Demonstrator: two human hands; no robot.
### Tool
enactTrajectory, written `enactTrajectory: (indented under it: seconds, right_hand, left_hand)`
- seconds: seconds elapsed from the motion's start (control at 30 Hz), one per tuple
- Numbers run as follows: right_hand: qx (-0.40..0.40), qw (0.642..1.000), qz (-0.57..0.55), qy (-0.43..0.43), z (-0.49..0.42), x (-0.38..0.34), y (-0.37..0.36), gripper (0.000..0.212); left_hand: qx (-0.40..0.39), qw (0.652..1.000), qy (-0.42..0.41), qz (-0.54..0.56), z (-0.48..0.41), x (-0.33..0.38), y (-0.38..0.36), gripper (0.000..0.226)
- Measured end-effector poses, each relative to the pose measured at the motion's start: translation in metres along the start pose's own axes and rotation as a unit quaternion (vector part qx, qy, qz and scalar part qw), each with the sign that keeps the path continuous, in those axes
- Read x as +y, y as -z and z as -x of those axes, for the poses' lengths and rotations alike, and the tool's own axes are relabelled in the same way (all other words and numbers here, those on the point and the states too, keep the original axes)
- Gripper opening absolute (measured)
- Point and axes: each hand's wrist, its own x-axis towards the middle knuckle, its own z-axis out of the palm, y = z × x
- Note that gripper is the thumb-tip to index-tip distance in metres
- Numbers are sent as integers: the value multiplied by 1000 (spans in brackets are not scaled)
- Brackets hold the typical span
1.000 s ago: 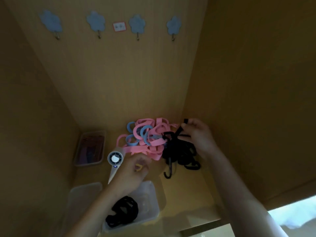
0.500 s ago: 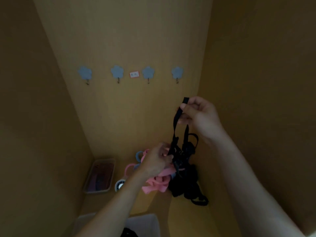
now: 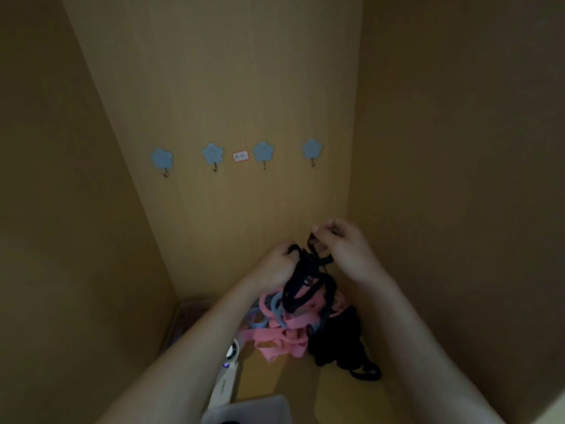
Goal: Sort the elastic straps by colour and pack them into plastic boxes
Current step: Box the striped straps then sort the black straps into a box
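We are working with a single view: a wide-angle camera worn on the head, facing forward and down into a wood-panelled corner. Both forearms are entering from the bottom edge. The left hand and right hand are sitting near the lens, just right of centre, on the black strap. The back panel is filling the upper frame, and the bottom edge is cutting off a plastic box.
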Motion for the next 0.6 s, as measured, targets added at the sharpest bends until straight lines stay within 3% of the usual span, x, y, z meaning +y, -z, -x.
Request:
enactTrajectory:
  seconds: [0.1,0.2,0.3,0.37,0.47,0.6]
  right_hand:
    - [-83,996,23,-20,12,21,-4,29]
    - [-61,998,8,-33,17,35,0,27]
    - [-33,998,4,-58,18,43,6,26]
    - [-13,997,-17,-75,18,45,10,26]
    - [-5,991,-74,-113,19,43,15,22]
    - [-1,993,-13,-115,20,42,20,15]
  left_hand:
    - [-49,999,18,10,3,11,1,26]
    - [-153,981,86,86,12,14,6,28]
    - [-218,959,123,137,13,3,18,54]
    - [-226,955,117,153,11,0,22,50]
    - [-183,967,96,146,10,0,22,23]
    - [-134,990,28,27,5,0,21,19]
